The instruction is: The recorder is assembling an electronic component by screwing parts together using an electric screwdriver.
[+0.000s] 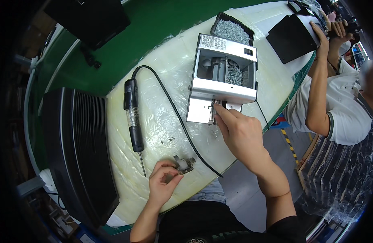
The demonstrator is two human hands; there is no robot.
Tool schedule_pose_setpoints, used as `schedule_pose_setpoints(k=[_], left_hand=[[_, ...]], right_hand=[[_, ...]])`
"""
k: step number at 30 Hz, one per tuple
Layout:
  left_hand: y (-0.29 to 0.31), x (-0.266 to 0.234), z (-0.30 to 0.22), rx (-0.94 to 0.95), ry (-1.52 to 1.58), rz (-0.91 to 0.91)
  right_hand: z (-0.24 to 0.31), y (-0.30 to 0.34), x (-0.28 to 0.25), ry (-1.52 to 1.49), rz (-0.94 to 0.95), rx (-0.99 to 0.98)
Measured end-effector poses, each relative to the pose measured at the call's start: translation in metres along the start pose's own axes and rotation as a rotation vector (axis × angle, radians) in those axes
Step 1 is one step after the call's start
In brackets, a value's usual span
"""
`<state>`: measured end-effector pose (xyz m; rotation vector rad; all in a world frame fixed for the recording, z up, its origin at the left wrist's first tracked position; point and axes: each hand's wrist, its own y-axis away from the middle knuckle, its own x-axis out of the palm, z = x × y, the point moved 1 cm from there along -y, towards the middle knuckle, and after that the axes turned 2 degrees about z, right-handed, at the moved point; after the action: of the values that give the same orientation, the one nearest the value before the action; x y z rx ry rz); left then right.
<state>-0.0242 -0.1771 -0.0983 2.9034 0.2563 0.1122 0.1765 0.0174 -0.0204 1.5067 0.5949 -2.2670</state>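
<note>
Metal part (183, 164) sits pinched in left fingers (174, 181); right fingers (225, 114) nearly meet at the screw feeder (219, 86), any hold unclear.

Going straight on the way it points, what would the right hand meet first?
Probably the rail on the front of the feeder: the right hand looks right at it, though depth makes actual contact hard to tell.

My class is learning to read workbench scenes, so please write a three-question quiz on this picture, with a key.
1. What does the left hand hold?
2. True or false: the electric screwdriver lies on the table, in neither hand.
3. The right hand is at: A) the black tray of screws; B) the front of the silver machine; C) the cord.

Key: 1. A small metallic-looking part. 2. True. 3. B.
</note>
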Motion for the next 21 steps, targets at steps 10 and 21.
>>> schedule_pose_setpoints(k=[10, 21], left_hand=[[-0.0003, -0.0009, -0.0001, 0.003, -0.03, 0.007], [0.0002, -0.0003, 0.0, -0.005, -0.028, 0.001]], right_hand=[[-0.0007, 0.001, 0.0017, -0.066, -0.084, 0.003], [-0.0029, 0.0084, -0.002, -0.107, -0.104, 0.034]])
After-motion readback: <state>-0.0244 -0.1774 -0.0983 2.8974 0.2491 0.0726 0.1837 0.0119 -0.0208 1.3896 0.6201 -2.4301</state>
